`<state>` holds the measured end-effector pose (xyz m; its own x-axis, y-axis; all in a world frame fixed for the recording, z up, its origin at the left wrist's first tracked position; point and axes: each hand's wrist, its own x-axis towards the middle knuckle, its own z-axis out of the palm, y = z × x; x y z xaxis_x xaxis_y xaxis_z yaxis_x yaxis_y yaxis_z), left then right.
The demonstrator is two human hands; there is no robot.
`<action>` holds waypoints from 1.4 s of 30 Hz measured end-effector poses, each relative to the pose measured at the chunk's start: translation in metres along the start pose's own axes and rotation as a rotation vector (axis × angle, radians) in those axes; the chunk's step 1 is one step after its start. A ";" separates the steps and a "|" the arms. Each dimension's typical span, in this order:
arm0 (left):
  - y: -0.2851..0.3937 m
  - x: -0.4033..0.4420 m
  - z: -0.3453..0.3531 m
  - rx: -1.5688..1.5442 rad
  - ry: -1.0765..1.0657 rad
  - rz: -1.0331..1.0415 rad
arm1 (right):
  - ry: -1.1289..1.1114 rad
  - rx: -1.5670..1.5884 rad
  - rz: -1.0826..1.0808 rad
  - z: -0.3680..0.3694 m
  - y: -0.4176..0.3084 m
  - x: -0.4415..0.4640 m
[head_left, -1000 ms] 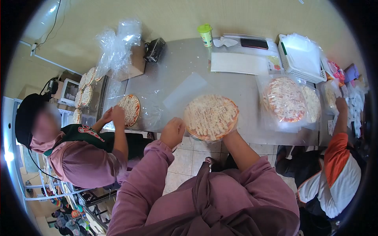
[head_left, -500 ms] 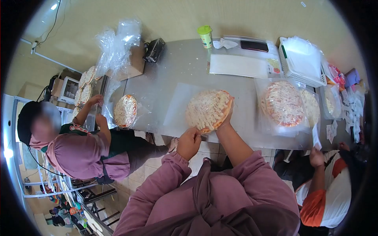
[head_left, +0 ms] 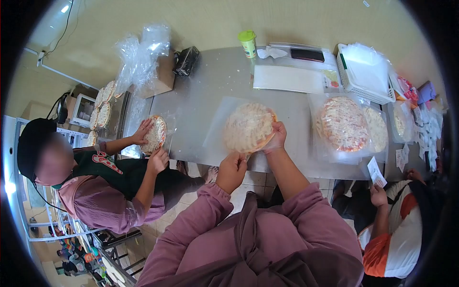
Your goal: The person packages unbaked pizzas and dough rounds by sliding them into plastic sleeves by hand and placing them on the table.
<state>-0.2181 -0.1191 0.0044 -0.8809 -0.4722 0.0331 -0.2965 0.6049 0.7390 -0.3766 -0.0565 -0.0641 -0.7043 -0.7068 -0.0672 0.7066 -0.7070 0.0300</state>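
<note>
Plastic (head_left: pixel 219 123) veils our pizza (head_left: pixel 248 128), mid-bagging we judge, left fingers (head_left: pixel 237 161) apparently pinching plastic, right fingers (head_left: pixel 278 127) curled on pizza rim; next move likely wants level support.

Left arm (head_left: pixel 191 225): bent, reaching forward and inward; mauve sleeve down to a gathered cuff at the wrist. Left hand (head_left: pixel 231 171): back upward, fingers curled inward, thumb against the forefinger in a pinch; placed at the near edge of the tabletop (head_left: pixel 301 129). Right arm (head_left: pixel 288 173): reaching forward, slanted inward; forearm bare, mauve sleeve gathered near the elbow. Right hand (head_left: pixel 278 137): beyond the same edge, farther in than the left; fingers bent in a grip, fingertips partly hidden. Hands: bare, near one another, apart.
</note>
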 end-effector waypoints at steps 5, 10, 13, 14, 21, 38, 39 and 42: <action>0.002 -0.006 -0.002 -0.060 -0.009 -0.004 | 0.189 -0.300 0.146 -0.028 0.011 -0.019; -0.016 -0.028 0.004 -0.004 -0.055 0.070 | 0.286 -0.411 0.217 -0.041 0.027 -0.064; -0.023 -0.043 0.011 0.047 -0.188 0.112 | 0.360 -0.158 0.261 -0.037 0.034 -0.070; -0.023 -0.047 0.012 0.039 -0.229 0.092 | 0.425 0.019 0.260 -0.029 0.040 -0.072; 0.001 -0.037 0.005 0.087 -0.270 0.199 | 0.384 -0.193 0.161 -0.002 0.027 -0.061; 0.076 0.023 0.068 -0.169 -0.535 0.392 | 0.317 -0.474 -0.630 0.026 -0.209 -0.129; 0.077 0.029 0.072 -0.176 -0.557 0.418 | 0.393 -0.441 -0.595 0.019 -0.216 -0.131; 0.086 0.040 0.081 -0.166 -0.542 0.394 | 0.407 -0.445 -0.537 0.036 -0.222 -0.138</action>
<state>-0.3089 -0.0339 0.0148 -0.9842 0.1765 0.0115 0.1064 0.5387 0.8357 -0.4393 0.1970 -0.0260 -0.9356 -0.1479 -0.3205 0.3005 -0.8099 -0.5037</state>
